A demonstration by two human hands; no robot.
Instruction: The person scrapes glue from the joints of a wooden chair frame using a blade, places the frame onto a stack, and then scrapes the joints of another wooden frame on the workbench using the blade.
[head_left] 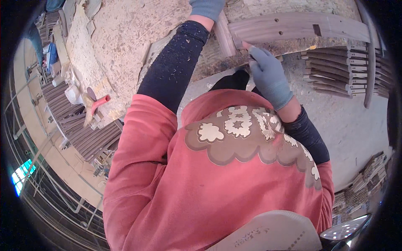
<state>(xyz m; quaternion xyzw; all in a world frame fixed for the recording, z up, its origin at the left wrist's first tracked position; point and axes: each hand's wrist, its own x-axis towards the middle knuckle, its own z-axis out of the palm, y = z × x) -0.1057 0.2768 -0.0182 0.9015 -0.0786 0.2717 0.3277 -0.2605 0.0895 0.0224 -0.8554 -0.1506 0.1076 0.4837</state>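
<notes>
The surface [113,46] is worn and mottled, its skin peeling in ragged flakes, with a red tube [101,103] lying near its left edge. Brown slats [79,119] stack up at left; more slats [328,71] sit at right, beyond the near edge, and another stack [362,182] stands on the grey floor [347,125] at lower right. Far left, pale pipes and a bright blue-green pane [23,175] show.

Printed lettering appears on the pale mask [272,230] at the bottom, and large pale shapes on the red sweatshirt [201,192].

The board [293,27] — drilled and slotted — lies at upper right along the surface's near edge, between a short piece [225,37] and a curved bar [371,62]. The gloved right hand [270,77] has its fingers bent, tips by the board's left end; whether they grip, I cannot tell. The left hand [206,8] is cut off by the top edge — its hold cannot be told.
</notes>
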